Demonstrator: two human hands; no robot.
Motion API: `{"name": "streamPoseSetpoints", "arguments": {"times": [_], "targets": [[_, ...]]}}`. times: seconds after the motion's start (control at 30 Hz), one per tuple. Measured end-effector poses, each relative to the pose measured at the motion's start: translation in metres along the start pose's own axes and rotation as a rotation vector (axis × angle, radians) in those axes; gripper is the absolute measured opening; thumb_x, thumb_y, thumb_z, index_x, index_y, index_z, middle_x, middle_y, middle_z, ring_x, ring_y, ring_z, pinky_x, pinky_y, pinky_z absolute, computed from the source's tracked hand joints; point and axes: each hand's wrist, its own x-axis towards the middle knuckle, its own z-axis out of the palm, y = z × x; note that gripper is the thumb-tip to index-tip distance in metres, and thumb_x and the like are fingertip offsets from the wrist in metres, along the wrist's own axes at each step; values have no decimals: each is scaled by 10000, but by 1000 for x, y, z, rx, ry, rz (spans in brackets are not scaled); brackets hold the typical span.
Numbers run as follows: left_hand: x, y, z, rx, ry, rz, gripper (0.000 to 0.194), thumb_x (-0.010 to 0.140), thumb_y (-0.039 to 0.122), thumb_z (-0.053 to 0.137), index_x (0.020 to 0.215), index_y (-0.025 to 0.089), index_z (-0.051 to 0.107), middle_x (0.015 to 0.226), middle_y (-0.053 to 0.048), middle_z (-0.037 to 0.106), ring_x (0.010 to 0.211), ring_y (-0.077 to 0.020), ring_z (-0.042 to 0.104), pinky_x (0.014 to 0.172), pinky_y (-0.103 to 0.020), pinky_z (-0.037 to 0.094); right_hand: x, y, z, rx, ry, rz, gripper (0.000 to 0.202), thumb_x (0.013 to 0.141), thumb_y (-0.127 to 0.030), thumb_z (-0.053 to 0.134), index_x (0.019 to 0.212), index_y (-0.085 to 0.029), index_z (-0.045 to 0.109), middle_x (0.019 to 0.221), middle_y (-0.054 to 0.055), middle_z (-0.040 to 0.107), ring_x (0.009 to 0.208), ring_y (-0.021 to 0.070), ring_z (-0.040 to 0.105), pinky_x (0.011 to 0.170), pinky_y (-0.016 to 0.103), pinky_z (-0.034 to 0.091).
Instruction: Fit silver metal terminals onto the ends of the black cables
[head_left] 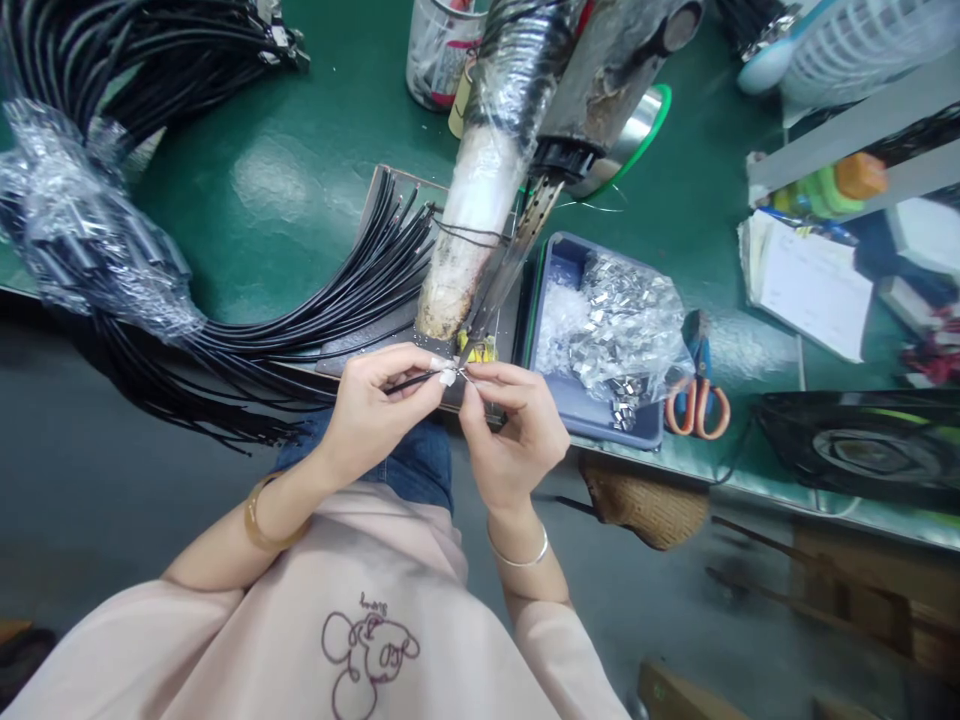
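- Green matting covers the workbench (300, 190), crowded with cable stock and tools.
- At 12 o'clock from the hands, a plastic-wrapped machine arm (480, 210) slopes down to a yellow-marked tip just above the fingers.
- At 9 to 10 o'clock, a fan of black cables (330, 300) spreads over the bench edge.
- At 3 o'clock sits a blue tray (570, 400) of small metal clips (622, 330); orange-handled scissors (697, 400) lie beyond it.
- Left hand (375, 410) pinches one thin black cable (412, 381) near its end.
- Right hand (510, 430) meets it, fingertips closed on a tiny pale piece at the cable tip (448, 376); I cannot tell what it is.
- Risk, as I judge it: the piece is very small, so a slack pinch could drop it off the bench edge, and the fingers work close beneath the machine tip.
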Motion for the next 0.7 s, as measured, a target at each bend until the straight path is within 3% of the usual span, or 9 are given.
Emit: {"name": "streamPoseSetpoints", "arguments": {"times": [0.37,0.6,0.7], "targets": [[0,5,-1,-3,22,-16,46,752,157,727,752,155,773,745,-33,748,655,-121,676,551,-172,552,2,-3,-2,-31,-7,-37,215,851,-53,711,902,-247,635,969,23,782,885,176,762,743,318,650],[-4,4,-4,50,-68,-21,53,767,154,685,740,151,731,654,-7,669,569,-93,567,497,-173,458,-3,-6,-5,-1,-47,-38,242,846,-34,702,916,-243,602,973,37,794,881,176,786,727,290,657],[-4,8,-5,45,-160,-64,54,763,156,654,710,151,659,608,26,579,549,-75,480,503,-171,409,-1,-6,-11,42,-92,0,205,878,-61,688,920,-249,619,945,17,794,862,169,785,726,288,649]]}}
